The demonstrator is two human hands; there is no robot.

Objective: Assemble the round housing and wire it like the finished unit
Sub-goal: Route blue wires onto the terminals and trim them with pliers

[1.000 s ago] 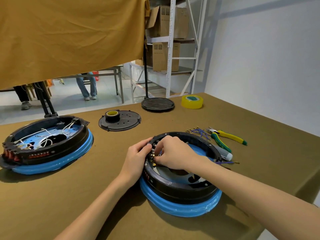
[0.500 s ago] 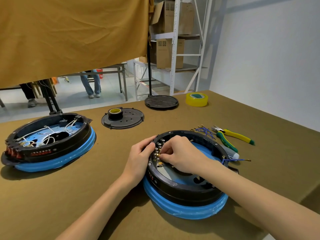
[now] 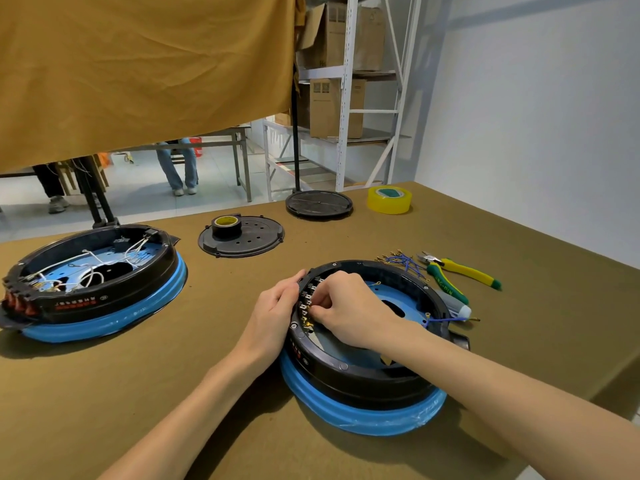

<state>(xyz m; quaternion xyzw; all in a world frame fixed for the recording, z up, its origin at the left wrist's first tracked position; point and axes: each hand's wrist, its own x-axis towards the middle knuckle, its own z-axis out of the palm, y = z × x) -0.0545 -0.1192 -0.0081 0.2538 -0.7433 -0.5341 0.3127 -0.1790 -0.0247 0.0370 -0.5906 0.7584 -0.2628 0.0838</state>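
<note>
A round black housing [image 3: 349,372] on a blue ring sits in front of me on the brown table. My left hand [image 3: 273,311] grips its outer left rim. My right hand [image 3: 349,306] reaches inside, its fingertips pinching at the row of brass terminals [image 3: 306,315] on the inner left wall; what it pinches is hidden. A blue wire [image 3: 446,319] lies over the housing's right rim. The finished unit [image 3: 93,282], with white wires inside, stands at the far left.
Loose blue wires [image 3: 403,262], green-and-yellow pliers [image 3: 460,273] and a grey tube [image 3: 453,303] lie right of the housing. A black cover with a tape roll [image 3: 240,235], a round black lid [image 3: 318,204] and yellow tape [image 3: 389,199] sit further back. People's legs show beyond the curtain.
Both hands stay at the terminal row; the right hand's fingers have shifted slightly along it. The view has tilted a little.
</note>
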